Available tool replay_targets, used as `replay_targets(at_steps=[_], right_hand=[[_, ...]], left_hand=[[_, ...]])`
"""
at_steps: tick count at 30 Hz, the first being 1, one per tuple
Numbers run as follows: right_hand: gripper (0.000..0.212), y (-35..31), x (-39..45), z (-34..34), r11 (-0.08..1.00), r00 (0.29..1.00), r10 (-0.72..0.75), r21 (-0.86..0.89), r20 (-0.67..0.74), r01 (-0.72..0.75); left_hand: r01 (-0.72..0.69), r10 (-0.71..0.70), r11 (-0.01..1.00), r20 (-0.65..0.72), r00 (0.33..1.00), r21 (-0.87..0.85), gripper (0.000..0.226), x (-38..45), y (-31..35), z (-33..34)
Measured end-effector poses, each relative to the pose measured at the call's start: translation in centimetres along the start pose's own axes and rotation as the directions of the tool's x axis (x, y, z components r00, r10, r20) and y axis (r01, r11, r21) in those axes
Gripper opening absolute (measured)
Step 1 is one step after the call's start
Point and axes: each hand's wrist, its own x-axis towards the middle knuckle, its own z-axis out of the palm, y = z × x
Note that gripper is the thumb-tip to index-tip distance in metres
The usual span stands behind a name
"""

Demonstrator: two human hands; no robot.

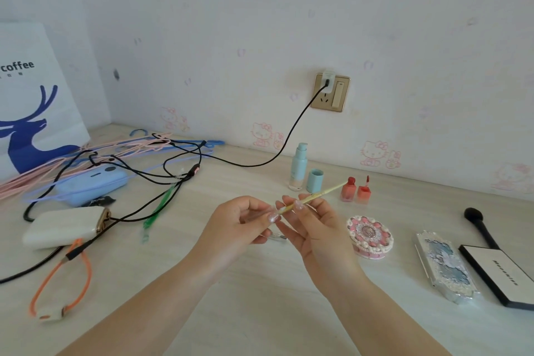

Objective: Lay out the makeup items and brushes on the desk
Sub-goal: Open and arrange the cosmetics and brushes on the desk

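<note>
Both hands meet above the middle of the desk. My right hand [310, 228] pinches a thin yellow brush [323, 192] whose handle points up and right. My left hand [239, 225] holds the brush's near end in its fingertips, together with what looks like a clear cap. On the desk to the right lie a round pink compact [370, 237], two red lip tints [354, 190], a teal bottle [297, 166] with its cap [315, 180] beside it, a silver-blue palette [446, 266], a black box [502, 274] and a black brush [479, 225].
The left side holds a tangle of black cables [161, 173], pink and blue hangers [86, 153], a blue case [92, 183], a white power bank [63, 227], an orange cord [57, 283] and a white paper bag [31, 101]. A wall socket [331, 92] sits behind.
</note>
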Motion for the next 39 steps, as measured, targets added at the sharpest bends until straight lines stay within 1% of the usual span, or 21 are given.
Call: replay_targets(at_steps=[3,5,7,9,11,13,14,15,16,17,18,20,21,22,23,24,25,28,33,37,39], right_hand=[[0.006,0.1,0.0,0.0,1.000,1.000,-0.010,0.026,0.015,0.009],[0.007,-0.1,0.2,-0.3,0.999,1.000,-0.019,0.037,0.019,0.018],[0.009,-0.4,0.3,-0.5,0.999,0.999,-0.036,-0.024,0.031,0.036],[0.011,-0.5,0.4,-0.5,0.997,0.998,-0.051,-0.060,0.040,0.053],[0.009,-0.5,0.6,-0.5,0.995,0.996,-0.083,-0.053,0.019,0.084],[0.008,-0.9,1.0,-0.8,0.990,0.990,-0.140,-0.032,-0.024,0.139],[0.009,-1.3,1.2,-1.0,0.984,0.985,-0.168,-0.063,-0.045,0.165],[0.012,-1.6,1.4,-1.3,0.970,0.978,-0.198,-0.159,-0.064,0.186],[0.015,-1.8,1.6,-1.7,0.929,0.972,-0.224,-0.315,-0.065,0.193],[0.017,-1.8,1.7,-2.2,0.853,0.972,-0.233,-0.488,-0.038,0.185],[0.018,-1.6,1.8,-2.7,0.749,0.976,-0.220,-0.639,0.007,0.174],[0.015,-0.9,1.9,-3.3,0.518,0.984,-0.150,-0.840,0.099,0.164],[0.015,-0.5,2.0,-3.6,0.359,0.980,-0.124,-0.914,0.154,0.189],[0.017,-0.1,2.0,-3.8,0.172,0.971,-0.098,-0.957,0.219,0.233],[0.019,0.2,2.1,-3.9,0.007,0.959,-0.063,-0.960,0.277,0.278],[0.021,0.5,2.0,-3.8,-0.103,0.950,-0.030,-0.946,0.312,0.308],[0.023,0.6,1.8,-3.6,-0.157,0.948,-0.001,-0.936,0.320,0.316],[0.027,1.2,1.6,-3.1,-0.214,0.944,0.049,-0.920,0.325,0.328],[0.025,1.7,1.9,-3.0,-0.286,0.932,0.048,-0.889,0.359,0.357],[0.026,2.1,2.3,-3.2,-0.314,0.925,0.065,-0.872,0.374,0.375],[0.026,2.3,2.3,-3.3,-0.315,0.921,0.065,-0.868,0.384,0.384]], left_hand=[[0.016,-0.017,1.000,0.054,0.998,0.019,0.010,0.1,-0.4,-0.3],[0.067,-0.064,0.997,0.075,0.995,-0.033,0.013,0.2,-0.8,-0.6],[0.109,-0.102,0.991,0.088,0.991,-0.077,0.016,0.2,-1.0,-0.8],[0.111,-0.106,0.992,0.090,0.990,-0.057,0.016,0.1,-1.2,-1.0],[0.082,-0.080,0.996,0.086,0.993,-0.017,0.014,0.0,-1.2,-1.4],[0.030,-0.036,0.996,0.067,0.997,0.081,0.012,0.3,-1.5,-2.4],[0.000,-0.008,0.988,0.055,0.998,0.154,0.010,0.4,-1.7,-3.1],[-0.032,0.020,0.973,0.053,0.998,0.229,0.010,0.6,-1.9,-3.8],[-0.063,0.047,0.953,0.061,0.997,0.297,0.010,0.7,-2.2,-4.4],[-0.093,0.068,0.927,0.079,0.995,0.363,0.011,0.8,-2.5,-5.0],[-0.124,0.087,0.895,0.104,0.991,0.429,0.014,0.9,-2.8,-5.4],[-0.168,0.097,0.808,0.154,0.983,0.565,0.018,1.1,-3.8,-6.4],[-0.183,0.093,0.769,0.176,0.980,0.613,0.018,1.3,-4.3,-6.9],[-0.195,0.088,0.747,0.196,0.977,0.636,0.014,1.4,-4.8,-7.2],[-0.199,0.080,0.733,0.208,0.975,0.650,0.009,1.5,-5.1,-7.5],[-0.204,0.074,0.725,0.219,0.973,0.658,0.008,1.5,-5.4,-7.6],[-0.205,0.068,0.714,0.224,0.972,0.670,0.010,1.6,-5.5,-7.7],[-0.221,0.084,0.697,0.229,0.970,0.683,0.014,1.8,-5.6,-7.5],[-0.248,0.103,0.668,0.243,0.965,0.702,0.020,2.4,-5.8,-7.4],[-0.223,0.094,0.689,0.221,0.971,0.690,0.026,2.6,-5.9,-7.7],[-0.219,0.087,0.684,0.220,0.971,0.696,0.029,2.7,-5.9,-7.9]])
